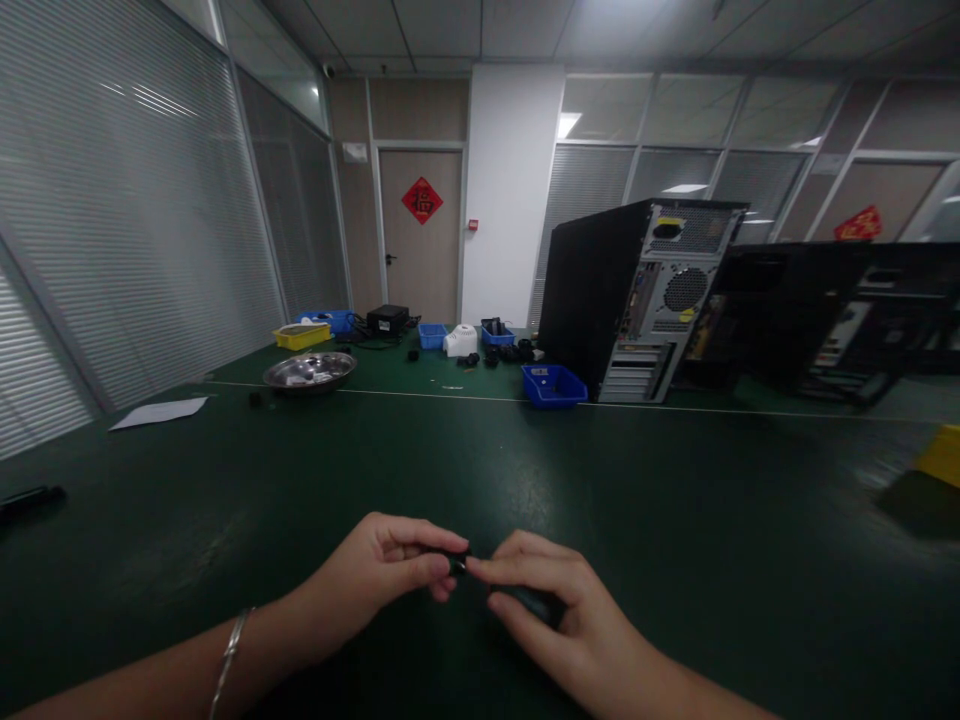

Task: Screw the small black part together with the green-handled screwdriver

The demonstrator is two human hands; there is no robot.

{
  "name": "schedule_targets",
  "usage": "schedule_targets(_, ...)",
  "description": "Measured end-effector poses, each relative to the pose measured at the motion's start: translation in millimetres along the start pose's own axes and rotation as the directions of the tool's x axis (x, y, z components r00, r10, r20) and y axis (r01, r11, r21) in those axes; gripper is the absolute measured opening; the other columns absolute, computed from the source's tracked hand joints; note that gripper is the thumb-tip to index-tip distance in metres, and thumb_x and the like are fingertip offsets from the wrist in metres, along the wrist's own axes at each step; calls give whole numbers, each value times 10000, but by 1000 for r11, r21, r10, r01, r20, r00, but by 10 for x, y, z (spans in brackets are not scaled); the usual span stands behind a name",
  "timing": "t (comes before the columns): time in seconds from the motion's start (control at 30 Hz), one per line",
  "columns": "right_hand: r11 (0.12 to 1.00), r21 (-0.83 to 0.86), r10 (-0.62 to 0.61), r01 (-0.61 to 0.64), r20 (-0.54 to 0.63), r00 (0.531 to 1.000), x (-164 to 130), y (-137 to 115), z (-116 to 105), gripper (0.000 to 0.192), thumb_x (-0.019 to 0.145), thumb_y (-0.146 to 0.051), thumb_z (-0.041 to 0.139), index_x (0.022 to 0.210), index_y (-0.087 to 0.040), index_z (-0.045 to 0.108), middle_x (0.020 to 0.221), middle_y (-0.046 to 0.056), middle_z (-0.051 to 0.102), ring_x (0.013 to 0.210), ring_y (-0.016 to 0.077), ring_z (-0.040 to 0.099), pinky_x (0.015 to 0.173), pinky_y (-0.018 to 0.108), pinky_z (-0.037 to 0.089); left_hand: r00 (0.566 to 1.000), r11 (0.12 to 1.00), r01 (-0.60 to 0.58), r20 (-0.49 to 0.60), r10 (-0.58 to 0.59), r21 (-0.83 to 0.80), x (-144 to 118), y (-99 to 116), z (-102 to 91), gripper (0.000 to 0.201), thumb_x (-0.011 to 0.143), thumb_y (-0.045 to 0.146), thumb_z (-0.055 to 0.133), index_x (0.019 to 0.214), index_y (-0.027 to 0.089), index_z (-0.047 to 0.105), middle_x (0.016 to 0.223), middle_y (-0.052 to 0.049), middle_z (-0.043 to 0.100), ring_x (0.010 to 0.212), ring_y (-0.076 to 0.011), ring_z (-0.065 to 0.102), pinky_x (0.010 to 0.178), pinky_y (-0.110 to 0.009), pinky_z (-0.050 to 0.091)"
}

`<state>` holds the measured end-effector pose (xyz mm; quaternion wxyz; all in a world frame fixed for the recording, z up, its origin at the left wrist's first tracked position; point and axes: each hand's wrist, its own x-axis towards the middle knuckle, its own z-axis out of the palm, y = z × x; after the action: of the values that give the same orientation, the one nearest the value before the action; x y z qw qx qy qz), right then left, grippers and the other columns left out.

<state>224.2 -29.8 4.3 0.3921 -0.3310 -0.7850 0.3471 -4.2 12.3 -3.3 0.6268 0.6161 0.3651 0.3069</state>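
Observation:
My left hand and my right hand meet low over the dark green table, close to its near edge. Between their fingertips sits a small black part, pinched by the thumb and fingers of both hands. The part is tiny and mostly covered, so its shape is unclear. Under my right palm a dark shape shows, which may be another part or shadow. A silver bracelet circles my left wrist.
A black computer tower stands at the back right with a second open case beside it. A blue bin, a metal bowl, a yellow tray, a paper sheet and small black parts lie farther back.

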Motion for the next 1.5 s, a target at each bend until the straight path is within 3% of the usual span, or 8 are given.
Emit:
schedule_targets(0.27, 997, -29, 71, -72, -41, 997, 27, -8, -14, 286, 894, -149, 579, 1152, -196, 692, 925, 80, 677, 837, 201, 653, 734, 319, 499, 998, 1000, -6, -63, 5, -25, 19, -17, 16, 227, 795, 283, 709, 1001, 191, 736, 829, -22, 728, 733, -159, 632, 713, -292, 479)
schedule_targets(0.43, 990, -34, 134, -137, -85, 987, 26, 5, -42, 270, 926, -197, 566, 1174, -237, 666, 977, 53, 689, 873, 201, 641, 752, 314, 500, 994, 989, -83, -54, 91, 125, 9, 12, 28, 150, 807, 231, 682, 943, 200, 737, 940, -30, 713, 895, -202, 641, 812, -327, 476)
schedule_targets(0.6, 989, -57, 132, -137, -73, 989, 25, 20, -40, 252, 921, -214, 575, 1151, -222, 678, 952, 56, 691, 847, 206, 641, 741, 324, 503, 965, 781, -250, 84, 248, 572, -60, 18, 52, 160, 828, 203, 670, 974, 239, 725, 986, -42, 703, 939, -219, 618, 841, -341, 451)
schedule_targets(0.73, 992, -44, 119, -122, -67, 991, 30, 1, -39, 242, 922, -198, 571, 1136, -218, 684, 958, 57, 693, 865, 203, 646, 758, 322, 502, 958, 659, -275, 139, 253, 700, -102, 32, 48, 190, 798, 290, 721, 980, 243, 690, 952, -42, 669, 905, -225, 586, 788, -337, 444)
schedule_targets(1.0, 994, -49, 93, -96, -57, 994, 40, -8, -45, 220, 929, -199, 563, 1107, -210, 691, 948, 57, 690, 871, 197, 647, 766, 309, 498, 974, 698, -225, 186, 133, 680, -152, 124, 72, 474, 720, 419, 779, 1136, 256, 622, 1018, -45, 592, 871, -216, 570, 750, -317, 465)
schedule_targets(1.13, 992, -103, 80, -79, 0, 997, 5, -10, -35, 277, 883, -165, 607, 1151, -222, 652, 966, 45, 676, 890, 186, 640, 791, 286, 489, 976, 696, -212, 189, 112, 686, -160, 185, 83, 449, 785, 403, 718, 1190, 257, 590, 1011, -49, 583, 897, -229, 559, 784, -340, 455)
schedule_targets(1.33, 955, -291, 115, -49, 216, 970, -27, -6, 4, 241, 792, -248, 726, 1027, -216, 683, 952, 32, 701, 807, 179, 663, 685, 236, 482, 973, 706, -220, 206, 106, 673, -151, 162, 56, 340, 833, 278, 653, 1169, 265, 604, 993, -45, 583, 910, -227, 549, 797, -334, 444)
schedule_targets(1.5, 914, -407, 140, -11, 288, 947, -8, -36, 21, 173, 789, -267, 739, 946, -201, 712, 917, 35, 720, 774, 182, 689, 645, 219, 474, 987, 804, -158, 101, 121, 574, -93, 68, 25, 362, 790, 242, 700, 1141, 266, 614, 954, -9, 584, 861, -199, 540, 776, -321, 437)
